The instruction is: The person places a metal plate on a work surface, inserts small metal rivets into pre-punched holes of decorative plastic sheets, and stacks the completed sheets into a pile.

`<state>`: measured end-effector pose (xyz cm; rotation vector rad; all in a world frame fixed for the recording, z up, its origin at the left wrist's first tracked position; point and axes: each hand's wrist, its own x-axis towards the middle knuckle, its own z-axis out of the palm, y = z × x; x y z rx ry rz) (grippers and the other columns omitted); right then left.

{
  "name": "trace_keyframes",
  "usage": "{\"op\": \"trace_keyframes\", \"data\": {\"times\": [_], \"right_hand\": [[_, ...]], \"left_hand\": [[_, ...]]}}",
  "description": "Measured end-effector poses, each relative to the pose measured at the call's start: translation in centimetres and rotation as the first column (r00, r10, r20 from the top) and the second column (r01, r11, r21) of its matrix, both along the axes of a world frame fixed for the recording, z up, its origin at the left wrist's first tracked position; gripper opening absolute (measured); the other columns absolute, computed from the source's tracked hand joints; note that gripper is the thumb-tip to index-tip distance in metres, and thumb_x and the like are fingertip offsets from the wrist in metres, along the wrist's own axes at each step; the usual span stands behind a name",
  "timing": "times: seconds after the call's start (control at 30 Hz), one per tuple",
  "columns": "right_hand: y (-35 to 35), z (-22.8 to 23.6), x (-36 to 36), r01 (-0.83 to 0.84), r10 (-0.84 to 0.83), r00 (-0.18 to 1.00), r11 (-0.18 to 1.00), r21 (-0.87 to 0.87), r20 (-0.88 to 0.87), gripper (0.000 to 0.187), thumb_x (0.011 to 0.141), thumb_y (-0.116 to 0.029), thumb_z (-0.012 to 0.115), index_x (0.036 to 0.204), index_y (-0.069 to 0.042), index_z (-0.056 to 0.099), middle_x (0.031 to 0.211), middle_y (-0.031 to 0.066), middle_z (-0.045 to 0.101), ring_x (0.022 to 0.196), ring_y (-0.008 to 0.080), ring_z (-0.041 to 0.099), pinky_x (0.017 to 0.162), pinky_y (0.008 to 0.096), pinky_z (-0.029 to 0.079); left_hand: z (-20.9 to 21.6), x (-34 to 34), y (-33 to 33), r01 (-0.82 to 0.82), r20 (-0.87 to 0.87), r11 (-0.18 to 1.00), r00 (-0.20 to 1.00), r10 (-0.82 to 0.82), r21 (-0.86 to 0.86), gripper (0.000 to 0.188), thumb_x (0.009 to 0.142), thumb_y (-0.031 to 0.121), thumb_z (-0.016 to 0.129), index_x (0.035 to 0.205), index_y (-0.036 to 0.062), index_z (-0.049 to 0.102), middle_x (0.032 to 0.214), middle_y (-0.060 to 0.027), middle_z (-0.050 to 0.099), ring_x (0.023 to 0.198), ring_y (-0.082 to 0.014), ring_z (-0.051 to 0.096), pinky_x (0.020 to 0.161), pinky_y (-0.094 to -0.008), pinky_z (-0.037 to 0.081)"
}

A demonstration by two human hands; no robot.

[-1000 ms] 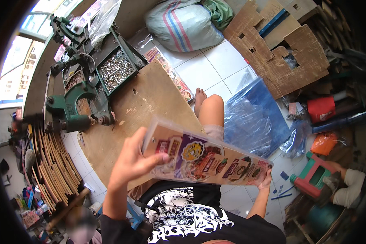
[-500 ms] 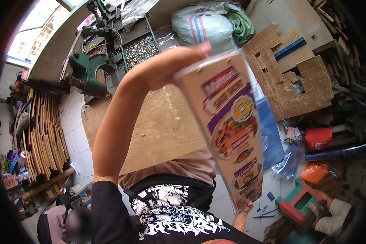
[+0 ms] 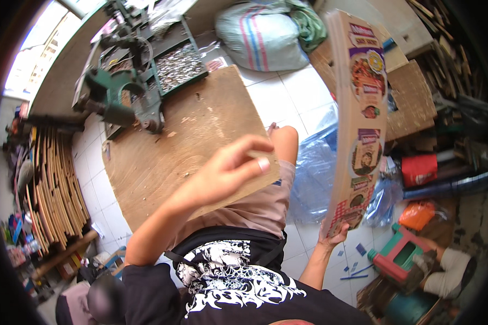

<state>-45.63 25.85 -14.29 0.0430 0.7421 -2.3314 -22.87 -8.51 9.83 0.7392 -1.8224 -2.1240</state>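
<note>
A long tan panel printed with food pictures stands nearly upright at my right. It looks thick along its left side, perhaps several sheets together. My right hand grips its lower end, fingers wrapped round the bottom edge. My left hand hovers over the wooden tabletop, holding nothing, with thumb and fingers apart. At the tabletop's far left stands a green hand press. Beside it lies a dark tray filled with small shiny metal pieces.
A white woven sack stands at the back. Cut brown boards lean behind the panel. Blue plastic sheeting covers floor tiles by my knee. A red and green stool is at lower right; stacked wooden strips line the left.
The panel has swung right and away from my body, turning more edge-on. My left hand has let go of its upper end and come down over the tabletop. My right hand keeps its grip.
</note>
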Motion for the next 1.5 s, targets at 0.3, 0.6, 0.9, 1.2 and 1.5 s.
{"op": "trace_keyframes", "data": {"times": [0.3,0.6,0.9,1.2,1.5], "right_hand": [[-0.1,3.4,-0.5,-0.193,0.193,0.981,0.976,-0.097,-0.011,0.081,0.076,-0.019,0.078,0.142,-0.002,0.035,0.141,0.0143,0.046,0.126,0.0290,0.048,0.109,0.0459,0.039],[0.6,8.2,3.3,-0.252,0.264,0.962,0.956,0.150,-0.066,0.088,0.064,-0.022,0.082,0.138,0.000,0.040,0.133,0.0150,0.053,0.118,0.0302,0.054,0.102,0.0444,0.043],[-6.1,13.5,-3.3,-0.608,0.694,0.674,0.716,0.343,-0.255,0.084,0.060,-0.020,0.084,0.131,0.004,0.046,0.124,0.0154,0.058,0.112,0.0295,0.058,0.099,0.0413,0.045],[-24.5,13.3,-3.3,-0.906,0.949,0.159,0.250,0.341,-0.272,0.105,0.058,-0.052,0.089,0.131,0.008,0.044,0.122,0.0160,0.058,0.114,0.0234,0.055,0.099,0.0367,0.043],[-44.9,0.3,-15.2,-0.706,0.985,0.134,0.170,0.687,-0.107,0.057,0.098,-0.048,0.043,0.131,-0.002,0.050,0.105,0.0122,0.067,0.082,0.0158,0.067,0.073,0.0293,0.056]], "left_hand": [[-4.3,-0.5,5.6,-0.102,-0.071,0.987,0.991,0.111,0.126,0.083,0.087,0.030,0.070,0.147,0.0004,0.021,0.143,-0.0241,0.039,0.126,-0.0314,0.049,0.105,-0.0399,0.040],[-4.7,-2.2,11.3,-0.474,-0.241,0.749,0.746,0.620,0.463,0.088,0.073,0.026,0.084,0.139,-0.0019,0.033,0.138,-0.0188,0.045,0.123,-0.0210,0.048,0.106,-0.0359,0.038],[-9.9,8.7,16.6,-0.364,0.009,0.261,0.597,0.802,0.894,0.046,0.082,0.011,0.073,0.124,0.0017,0.056,0.124,-0.0056,0.059,0.115,-0.0185,0.055,0.101,-0.0341,0.042],[-7.5,13.1,9.5,-0.751,0.011,0.116,0.162,0.987,0.650,0.062,0.081,0.039,0.074,0.132,0.0143,0.052,0.129,-0.0025,0.057,0.121,-0.0221,0.051,0.108,-0.0450,0.038],[-8.6,14.8,6.0,-0.831,0.118,-0.085,-0.023,0.993,0.550,0.057,0.083,0.033,0.074,0.130,0.0091,0.053,0.128,-0.0062,0.058,0.120,-0.0242,0.051,0.107,-0.0463,0.039]]}}
